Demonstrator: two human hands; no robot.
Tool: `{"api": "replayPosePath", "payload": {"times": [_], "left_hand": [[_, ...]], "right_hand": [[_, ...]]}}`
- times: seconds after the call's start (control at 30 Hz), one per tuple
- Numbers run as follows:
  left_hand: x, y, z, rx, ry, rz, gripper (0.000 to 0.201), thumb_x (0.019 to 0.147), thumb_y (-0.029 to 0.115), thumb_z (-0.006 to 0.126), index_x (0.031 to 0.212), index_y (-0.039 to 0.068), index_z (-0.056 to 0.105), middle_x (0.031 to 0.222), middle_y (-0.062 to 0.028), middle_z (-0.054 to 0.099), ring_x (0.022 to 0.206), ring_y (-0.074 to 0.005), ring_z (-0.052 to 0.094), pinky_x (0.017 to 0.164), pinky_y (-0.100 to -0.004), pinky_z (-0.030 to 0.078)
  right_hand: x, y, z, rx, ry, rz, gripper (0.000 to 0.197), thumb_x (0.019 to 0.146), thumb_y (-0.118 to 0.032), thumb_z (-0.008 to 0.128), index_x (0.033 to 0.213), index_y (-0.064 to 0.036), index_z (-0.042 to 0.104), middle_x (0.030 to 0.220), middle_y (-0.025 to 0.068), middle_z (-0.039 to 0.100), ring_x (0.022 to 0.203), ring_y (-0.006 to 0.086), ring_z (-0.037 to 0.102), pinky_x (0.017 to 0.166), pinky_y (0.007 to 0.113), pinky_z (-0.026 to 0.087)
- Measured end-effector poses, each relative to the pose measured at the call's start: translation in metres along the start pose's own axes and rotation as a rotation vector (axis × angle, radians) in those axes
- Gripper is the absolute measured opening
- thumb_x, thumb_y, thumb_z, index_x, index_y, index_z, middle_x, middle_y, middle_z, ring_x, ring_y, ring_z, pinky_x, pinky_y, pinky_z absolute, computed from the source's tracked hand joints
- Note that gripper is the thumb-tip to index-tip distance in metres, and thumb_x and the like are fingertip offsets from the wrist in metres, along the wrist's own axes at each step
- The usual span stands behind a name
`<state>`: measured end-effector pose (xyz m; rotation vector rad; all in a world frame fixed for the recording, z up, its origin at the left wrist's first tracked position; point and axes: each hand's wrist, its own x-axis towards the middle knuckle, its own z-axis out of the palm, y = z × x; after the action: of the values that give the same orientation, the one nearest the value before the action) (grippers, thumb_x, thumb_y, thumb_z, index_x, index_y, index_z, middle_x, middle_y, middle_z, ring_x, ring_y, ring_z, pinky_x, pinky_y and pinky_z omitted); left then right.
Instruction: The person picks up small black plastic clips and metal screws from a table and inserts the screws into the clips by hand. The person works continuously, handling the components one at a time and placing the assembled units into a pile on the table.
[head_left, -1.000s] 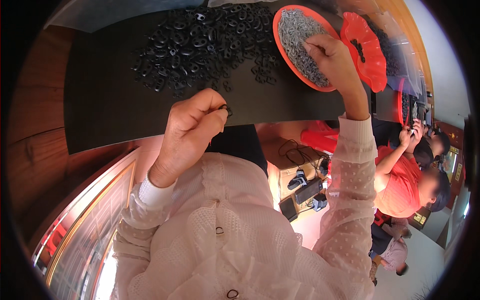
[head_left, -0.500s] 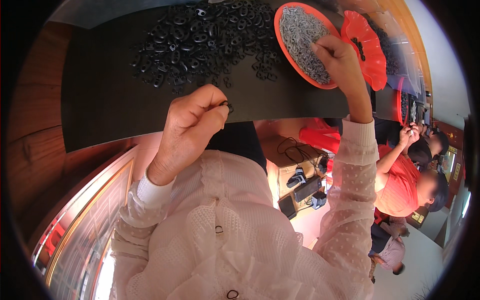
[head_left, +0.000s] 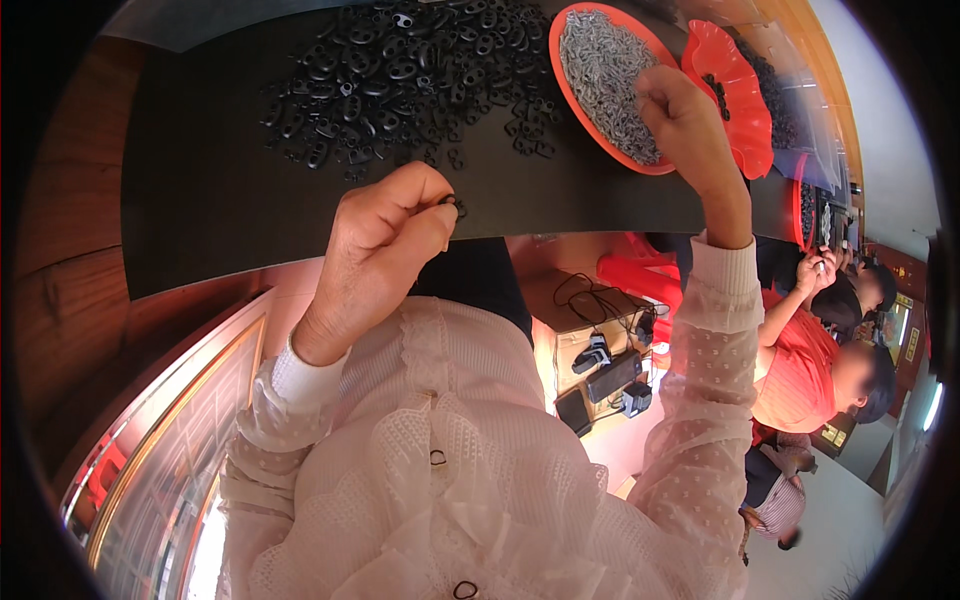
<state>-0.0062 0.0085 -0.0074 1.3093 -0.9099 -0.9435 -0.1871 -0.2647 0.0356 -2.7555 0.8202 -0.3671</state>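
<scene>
Pinching a black part (head_left: 458,207), the left hand (head_left: 385,235) steadied it, we judged. The right hand (head_left: 685,118), closed over metal pieces (head_left: 603,75), hid any contents.

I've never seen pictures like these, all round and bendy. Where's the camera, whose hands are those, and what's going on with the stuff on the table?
There's no machine here, just a person working bare-handed. The pictures come from a wide fisheye camera on that person's head, looking down, so straight edges look curved. The left hand pinches a small black piece. The right hand is at the side of a red bowl of grey bits, fingers drawn together; I can't tell whether they hold anything. On the dark table lies a pile of black parts, with a wavy red dish beyond the bowl.
</scene>
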Motion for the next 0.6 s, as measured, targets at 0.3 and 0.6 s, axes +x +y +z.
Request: {"api": "replayPosePath", "payload": {"times": [0.3,0.6], "left_hand": [[-0.001,0.005,0.0,-0.053,0.021,-0.114,0.005,0.085,-0.001,0.056,0.08,0.0,0.056,0.065,0.0021,0.052,0.06,-0.0031,0.045,0.053,-0.021,0.037],[-0.001,0.001,0.002,-0.05,0.013,-0.032,0.01,0.09,0.004,0.049,0.083,0.005,0.057,0.066,0.0036,0.055,0.052,0.0012,0.034,0.047,-0.0178,0.026]], "right_hand": [[-0.001,-0.008,-0.004,-0.047,-0.031,-0.01,0.011,0.087,-0.008,0.058,0.094,-0.0004,0.057,0.08,0.0089,0.058,0.07,0.0181,0.056,0.067,0.03,0.046],[0.006,0.001,0.016,-0.075,-0.033,-0.16,0.018,0.086,-0.022,0.064,0.091,-0.0041,0.062,0.085,0.0138,0.064,0.077,0.0336,0.061,0.068,0.04,0.048]]}}
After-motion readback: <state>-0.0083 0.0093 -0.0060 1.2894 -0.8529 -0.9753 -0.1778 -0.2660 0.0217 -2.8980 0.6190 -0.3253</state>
